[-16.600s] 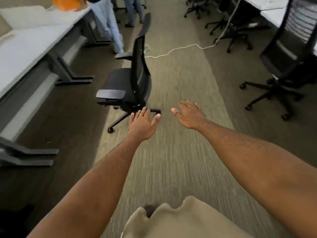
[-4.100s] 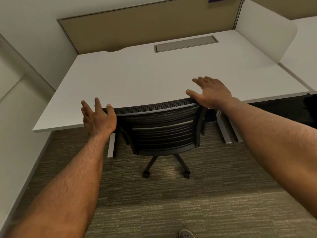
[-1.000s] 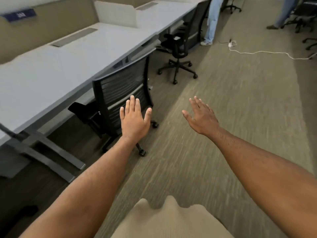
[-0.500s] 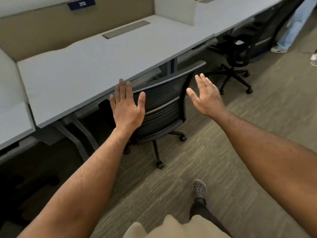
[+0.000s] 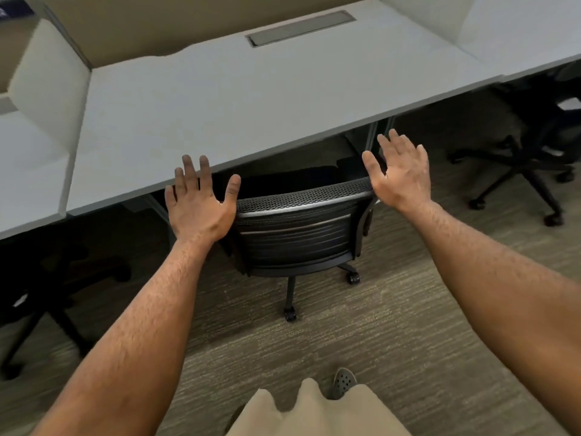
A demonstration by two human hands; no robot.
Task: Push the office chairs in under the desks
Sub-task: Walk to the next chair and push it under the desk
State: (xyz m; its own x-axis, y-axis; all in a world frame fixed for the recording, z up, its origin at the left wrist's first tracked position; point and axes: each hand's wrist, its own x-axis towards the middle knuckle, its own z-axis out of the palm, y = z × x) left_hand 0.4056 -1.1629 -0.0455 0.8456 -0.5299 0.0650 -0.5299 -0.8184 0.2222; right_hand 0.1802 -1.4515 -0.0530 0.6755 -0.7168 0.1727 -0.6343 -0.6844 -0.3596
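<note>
A black mesh-backed office chair [image 5: 298, 234] stands in front of a white desk [image 5: 220, 96], its seat under the desk edge and its backrest facing me. My left hand [image 5: 201, 202] is flat at the backrest's top left corner, fingers spread. At the top right corner is my right hand [image 5: 399, 174], also with fingers apart. Neither hand is curled around the frame; I cannot tell whether the palms touch it.
Another black chair [image 5: 528, 152] sits under the neighbouring desk at the right, its wheeled base sticking out. A dark chair base [image 5: 41, 297] shows at the left. White divider panels [image 5: 50, 73] separate the desks. Striped carpet [image 5: 377, 357] lies behind the chair, with my shoe [image 5: 344, 377] on it.
I have turned to face the desk squarely. Both hands moved from in front of the chair out to the backrest's two top corners, and the chair now sits closer under the desk.
</note>
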